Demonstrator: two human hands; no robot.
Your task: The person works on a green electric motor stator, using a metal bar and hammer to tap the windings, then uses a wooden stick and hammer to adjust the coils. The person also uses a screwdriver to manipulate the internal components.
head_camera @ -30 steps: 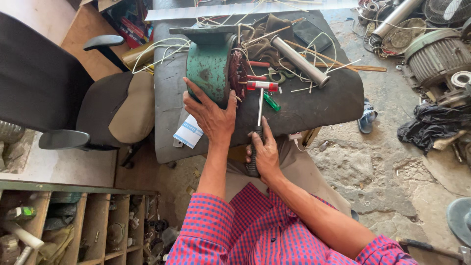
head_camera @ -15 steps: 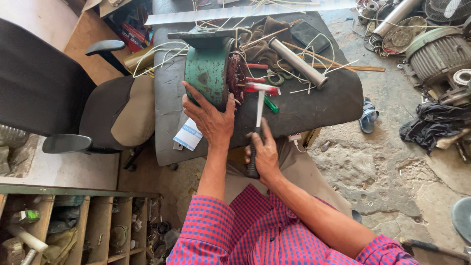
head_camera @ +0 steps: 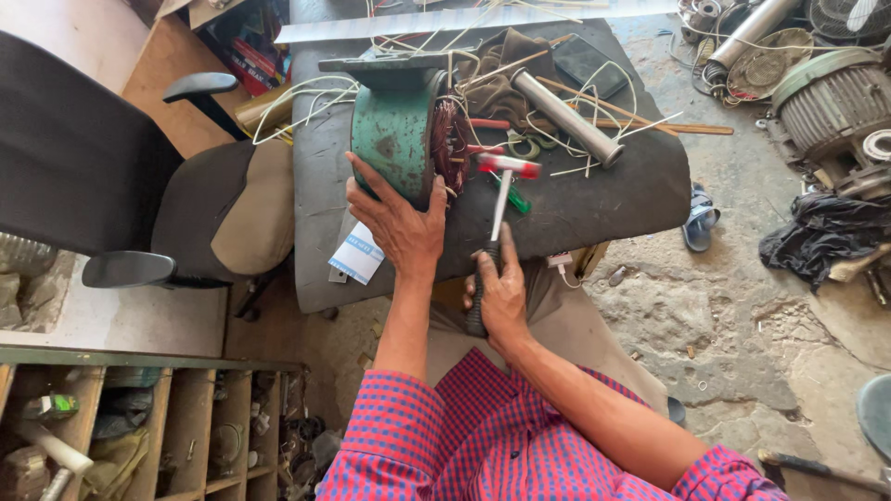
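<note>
I see my left hand (head_camera: 401,223) spread flat, fingers apart, pressed on the near side of the green motor (head_camera: 394,139); it grips nothing, only braces the housing. The motor lies on its side at about 11 o'clock from that hand, on the left half of the dark bench (head_camera: 594,199), with its copper windings (head_camera: 447,144) facing toward 3 o'clock.

My right hand (head_camera: 499,292) is closed round the black grip of a small hammer (head_camera: 501,190). The shaft runs up toward 12 o'clock, and the red-and-white head sits just beside the windings, at their 4 o'clock; I cannot tell whether it touches them.

At 2 o'clock from the hammer head a grey metal tube (head_camera: 566,116) lies slantwise on the bench, with a brown cloth (head_camera: 501,74) behind it and loose white wires (head_camera: 306,102) strewn about the motor. A green-handled tool (head_camera: 516,198) lies just right of the hammer shaft. A white-and-blue card (head_camera: 357,252) hangs at the bench's near edge, at 8 o'clock from my left hand.

A black office chair (head_camera: 139,195) stands at 9 o'clock, close beside the bench. At 2 o'clock, well apart on the floor, stands a larger grey motor (head_camera: 831,107), and a blue sandal (head_camera: 698,218) lies by the bench's right edge.
</note>
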